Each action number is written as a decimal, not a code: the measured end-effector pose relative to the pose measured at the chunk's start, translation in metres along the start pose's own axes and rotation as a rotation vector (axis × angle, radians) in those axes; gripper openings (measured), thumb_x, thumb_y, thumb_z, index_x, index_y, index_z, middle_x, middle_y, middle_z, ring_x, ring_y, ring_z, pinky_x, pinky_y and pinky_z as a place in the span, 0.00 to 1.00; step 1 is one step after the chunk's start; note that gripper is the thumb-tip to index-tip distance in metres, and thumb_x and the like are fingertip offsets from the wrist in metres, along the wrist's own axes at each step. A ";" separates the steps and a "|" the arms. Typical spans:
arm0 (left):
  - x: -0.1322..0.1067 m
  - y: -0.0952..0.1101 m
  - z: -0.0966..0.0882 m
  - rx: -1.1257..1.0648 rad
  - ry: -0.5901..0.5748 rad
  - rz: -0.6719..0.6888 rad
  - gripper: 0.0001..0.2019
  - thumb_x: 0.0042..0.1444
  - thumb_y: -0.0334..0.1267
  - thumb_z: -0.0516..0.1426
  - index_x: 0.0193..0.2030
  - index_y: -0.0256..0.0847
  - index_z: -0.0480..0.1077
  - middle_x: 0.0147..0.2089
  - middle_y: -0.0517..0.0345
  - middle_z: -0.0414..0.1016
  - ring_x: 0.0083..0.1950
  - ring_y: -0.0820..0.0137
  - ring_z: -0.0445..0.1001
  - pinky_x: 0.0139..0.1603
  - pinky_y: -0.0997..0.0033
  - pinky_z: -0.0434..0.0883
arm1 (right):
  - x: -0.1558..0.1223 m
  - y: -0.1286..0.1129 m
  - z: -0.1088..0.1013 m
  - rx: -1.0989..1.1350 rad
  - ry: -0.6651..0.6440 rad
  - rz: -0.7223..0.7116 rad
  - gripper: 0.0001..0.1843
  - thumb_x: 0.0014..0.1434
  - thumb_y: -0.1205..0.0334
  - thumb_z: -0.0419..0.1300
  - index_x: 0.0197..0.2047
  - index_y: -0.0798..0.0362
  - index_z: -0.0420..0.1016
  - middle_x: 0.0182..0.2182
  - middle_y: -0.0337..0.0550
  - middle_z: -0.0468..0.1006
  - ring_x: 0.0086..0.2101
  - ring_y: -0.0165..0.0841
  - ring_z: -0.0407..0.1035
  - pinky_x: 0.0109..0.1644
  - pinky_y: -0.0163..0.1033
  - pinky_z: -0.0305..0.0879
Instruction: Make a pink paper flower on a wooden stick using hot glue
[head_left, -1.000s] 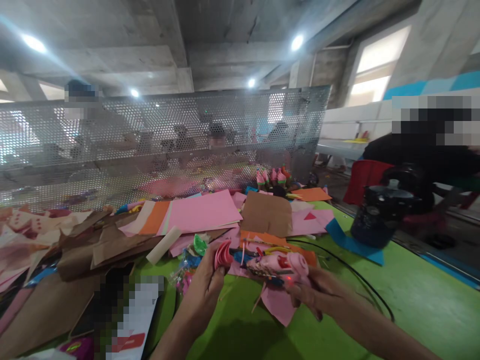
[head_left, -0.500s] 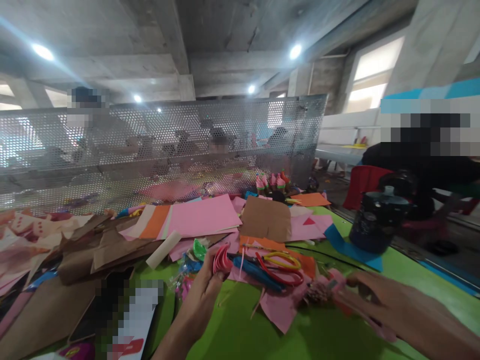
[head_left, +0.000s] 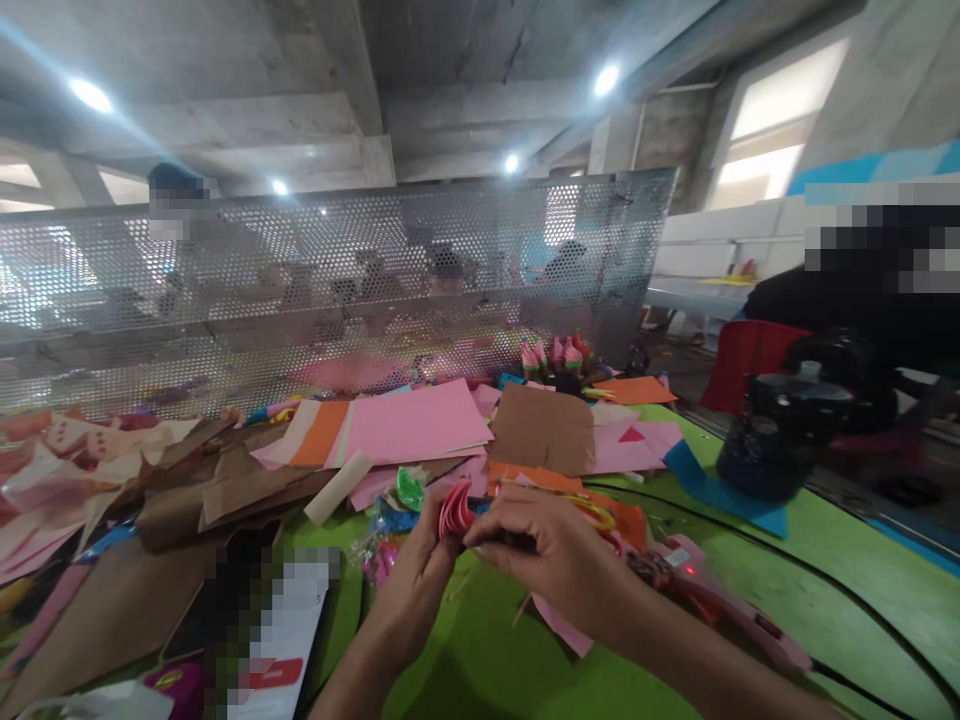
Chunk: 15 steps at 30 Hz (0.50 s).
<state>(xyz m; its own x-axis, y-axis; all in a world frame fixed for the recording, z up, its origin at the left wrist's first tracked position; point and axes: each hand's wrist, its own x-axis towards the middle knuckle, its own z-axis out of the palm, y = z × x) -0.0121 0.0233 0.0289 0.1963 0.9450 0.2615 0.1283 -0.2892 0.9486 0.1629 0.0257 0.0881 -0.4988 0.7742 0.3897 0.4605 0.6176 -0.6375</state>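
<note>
Between the thumb and fingers of my left hand (head_left: 420,575) is a curled piece of red-pink material (head_left: 455,508) in several layers, like a swirl. My right hand (head_left: 544,545) is closed in a pinch at that piece's right edge; its fingertips are partly hidden. Both hands meet above the green table. To the right of my right hand lies a pink glue gun (head_left: 739,600) with a small red light on and a black cord. A yellow scissor handle (head_left: 598,512) shows behind my right hand, the rest of the tool being covered.
Pink sheets (head_left: 416,425), a brown sheet (head_left: 541,430) and brown scraps (head_left: 180,500) cover the back and left. A phone (head_left: 281,640) lies front left. A dark container (head_left: 780,435) stands at the right edge. Behind is a perforated metal screen (head_left: 322,290); a person (head_left: 862,270) sits at right.
My right hand has left the glue gun and moved left to the pink swirl in my left hand. The glue gun now rests on the table. The view has shifted slightly.
</note>
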 end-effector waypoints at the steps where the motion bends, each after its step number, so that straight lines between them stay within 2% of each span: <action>1: 0.000 0.002 0.000 -0.016 -0.010 0.000 0.21 0.65 0.42 0.48 0.64 0.45 0.61 0.67 0.51 0.65 0.66 0.59 0.62 0.66 0.58 0.59 | 0.002 0.000 0.003 -0.011 0.016 -0.013 0.09 0.57 0.73 0.63 0.37 0.50 0.82 0.32 0.40 0.79 0.35 0.33 0.73 0.40 0.35 0.64; 6: 0.000 0.005 0.000 -0.045 -0.042 -0.060 0.22 0.66 0.42 0.47 0.65 0.42 0.58 0.67 0.50 0.64 0.65 0.59 0.64 0.64 0.59 0.63 | 0.005 0.004 0.007 -0.148 0.064 -0.045 0.08 0.58 0.72 0.63 0.38 0.51 0.81 0.33 0.41 0.79 0.35 0.34 0.72 0.39 0.36 0.64; 15: 0.000 -0.002 -0.001 0.010 -0.072 -0.004 0.21 0.67 0.39 0.47 0.66 0.42 0.56 0.66 0.52 0.64 0.66 0.62 0.61 0.64 0.65 0.60 | 0.007 0.004 0.010 -0.349 0.036 -0.119 0.05 0.60 0.71 0.62 0.35 0.53 0.78 0.32 0.41 0.78 0.34 0.34 0.71 0.38 0.36 0.62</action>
<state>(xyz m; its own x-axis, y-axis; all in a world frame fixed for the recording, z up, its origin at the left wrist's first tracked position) -0.0138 0.0239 0.0270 0.2652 0.9330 0.2434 0.1393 -0.2869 0.9478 0.1541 0.0326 0.0818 -0.5404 0.6950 0.4744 0.6269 0.7086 -0.3240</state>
